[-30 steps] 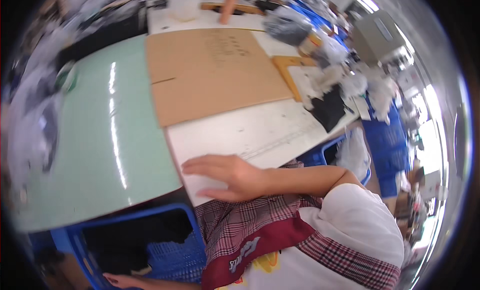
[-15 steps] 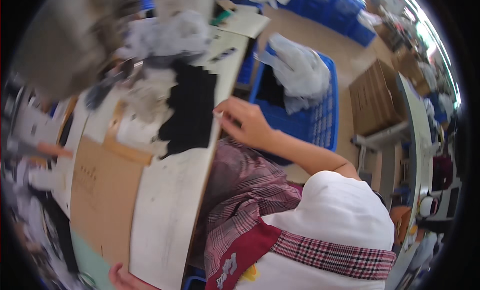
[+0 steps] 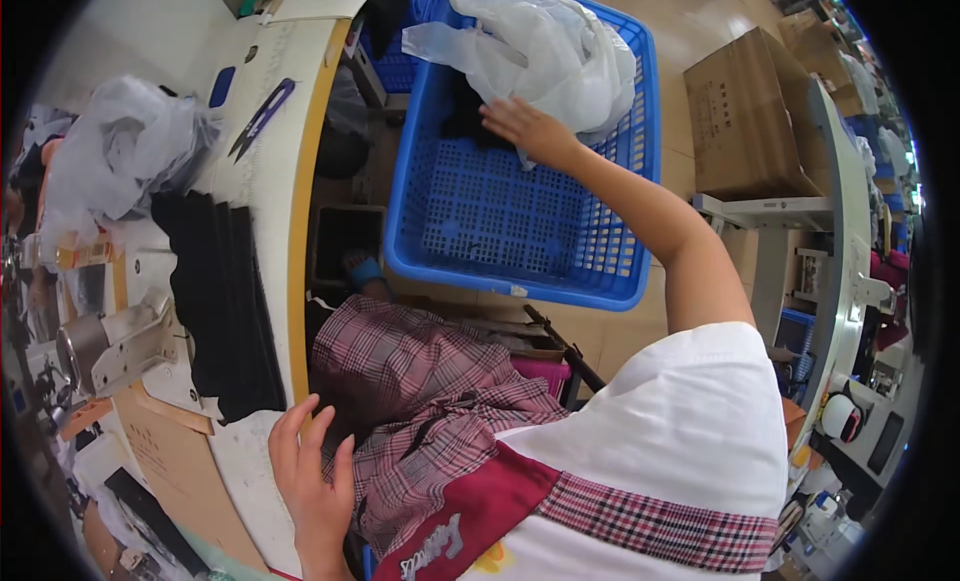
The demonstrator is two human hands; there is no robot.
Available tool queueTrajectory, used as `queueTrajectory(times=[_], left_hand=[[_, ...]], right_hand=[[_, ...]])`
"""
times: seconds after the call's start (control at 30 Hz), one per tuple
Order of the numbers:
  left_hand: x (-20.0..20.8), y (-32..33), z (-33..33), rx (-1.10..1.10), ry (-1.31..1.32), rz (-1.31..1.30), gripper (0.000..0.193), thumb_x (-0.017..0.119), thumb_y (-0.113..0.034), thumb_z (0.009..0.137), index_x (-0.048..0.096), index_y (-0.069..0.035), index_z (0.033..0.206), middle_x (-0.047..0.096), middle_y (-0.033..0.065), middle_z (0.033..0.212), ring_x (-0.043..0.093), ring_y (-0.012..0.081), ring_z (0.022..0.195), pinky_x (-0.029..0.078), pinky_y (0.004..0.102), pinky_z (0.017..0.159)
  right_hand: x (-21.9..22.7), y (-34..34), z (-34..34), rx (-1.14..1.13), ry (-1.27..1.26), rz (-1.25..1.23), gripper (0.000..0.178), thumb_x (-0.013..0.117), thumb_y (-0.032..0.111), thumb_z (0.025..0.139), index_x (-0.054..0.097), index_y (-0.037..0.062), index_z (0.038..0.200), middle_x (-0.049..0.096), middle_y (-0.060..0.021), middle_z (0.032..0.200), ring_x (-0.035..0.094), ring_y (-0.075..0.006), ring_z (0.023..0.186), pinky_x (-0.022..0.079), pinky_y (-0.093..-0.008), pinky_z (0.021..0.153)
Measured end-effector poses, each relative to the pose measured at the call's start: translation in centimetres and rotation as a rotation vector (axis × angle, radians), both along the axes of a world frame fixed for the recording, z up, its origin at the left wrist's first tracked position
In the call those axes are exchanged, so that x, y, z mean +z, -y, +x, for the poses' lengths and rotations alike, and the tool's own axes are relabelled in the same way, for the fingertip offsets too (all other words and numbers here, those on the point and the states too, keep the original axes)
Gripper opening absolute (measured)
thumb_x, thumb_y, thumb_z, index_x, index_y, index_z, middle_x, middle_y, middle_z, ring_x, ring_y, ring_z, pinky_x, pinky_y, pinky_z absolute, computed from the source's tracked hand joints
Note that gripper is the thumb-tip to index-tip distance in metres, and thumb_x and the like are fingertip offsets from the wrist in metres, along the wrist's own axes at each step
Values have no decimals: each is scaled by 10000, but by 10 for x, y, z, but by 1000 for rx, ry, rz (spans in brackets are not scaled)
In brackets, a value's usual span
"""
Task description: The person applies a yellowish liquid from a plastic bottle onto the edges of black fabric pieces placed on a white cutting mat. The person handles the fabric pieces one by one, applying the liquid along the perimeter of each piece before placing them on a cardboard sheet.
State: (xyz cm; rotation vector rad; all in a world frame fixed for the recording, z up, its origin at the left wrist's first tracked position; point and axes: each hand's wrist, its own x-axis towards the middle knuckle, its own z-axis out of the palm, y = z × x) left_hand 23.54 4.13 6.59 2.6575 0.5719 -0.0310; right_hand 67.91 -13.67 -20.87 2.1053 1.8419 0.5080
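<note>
My right hand point(image 3: 530, 131) reaches out over a blue plastic basket point(image 3: 460, 283), fingers stretched and open. Its fingertips are at the edge of some black fabric point(image 3: 462, 109) in the basket, beside a white plastic bag point(image 3: 575, 56); whether they touch the fabric I cannot tell. By the table's front edge, my left hand point(image 3: 315, 481) is raised with fingers apart, holding nothing. A layered stack of black fabric pieces point(image 3: 225, 301) lies on the white table point(image 3: 275, 221), beside a metal sewing machine part point(image 3: 110, 346).
Purple-handled thread snips point(image 3: 263, 116) lie on the table, near a clear plastic bag point(image 3: 130, 151). Flat brown cardboard point(image 3: 185, 471) rests farther down the tabletop. Beyond the basket, a large cardboard box point(image 3: 750, 121) stands near another workbench point(image 3: 845, 211).
My view has swung toward the basket. My right hand has moved from the table edge by the black fabric stack to inside the basket's outline. My left hand has come further into view.
</note>
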Motion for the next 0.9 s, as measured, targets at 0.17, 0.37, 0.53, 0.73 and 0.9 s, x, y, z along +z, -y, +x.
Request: queueTrajectory(times=[0.17, 0.37, 0.53, 0.73, 0.9], left_hand=[[-6, 12, 32, -88, -36, -18, 329, 638, -11, 739, 576, -23, 1061, 553, 131, 1154, 509, 333, 1070, 387, 415, 937], [-18, 2, 45, -118, -42, -53, 300, 639, -12, 735, 586, -9, 1031, 580, 122, 1104, 524, 329, 1053, 397, 417, 926], [-26, 3, 52, -110, -25, -69, 269, 629, -23, 753, 589, -3, 1018, 581, 123, 1100, 528, 328, 1057, 401, 413, 926], [-33, -4, 51, -83, 12, 67, 229, 611, -6, 757, 596, -3, 986, 588, 130, 1080, 527, 329, 1069, 406, 424, 922], [-24, -6, 40, 21, 6, 60, 179, 604, -9, 764, 614, -3, 943, 612, 125, 1016, 560, 315, 1020, 421, 439, 909]], right_hand=[[-23, -10, 63, -572, 276, -117, 572, 487, 138, 853, 344, 297, 1384, 174, -37, 1517, 532, -335, 1027, 460, -583, 830], [-3, 75, 157, -838, 238, -355, 202, 561, 165, 780, 664, 115, 947, 632, -128, 978, 635, -253, 668, 482, -378, 483], [46, -2, 67, -781, 370, -477, 228, 534, 228, 812, 681, 89, 915, 618, -101, 1016, 505, -289, 1088, 398, -496, 857], [-6, -72, -47, -283, -365, 171, 155, 558, 135, 726, 637, 23, 800, 559, -103, 881, 507, -244, 938, 442, -361, 841], [-65, -85, -88, 101, -575, 110, 256, 595, 201, 748, 631, -29, 856, 593, -159, 962, 537, -283, 1005, 449, -393, 874]])
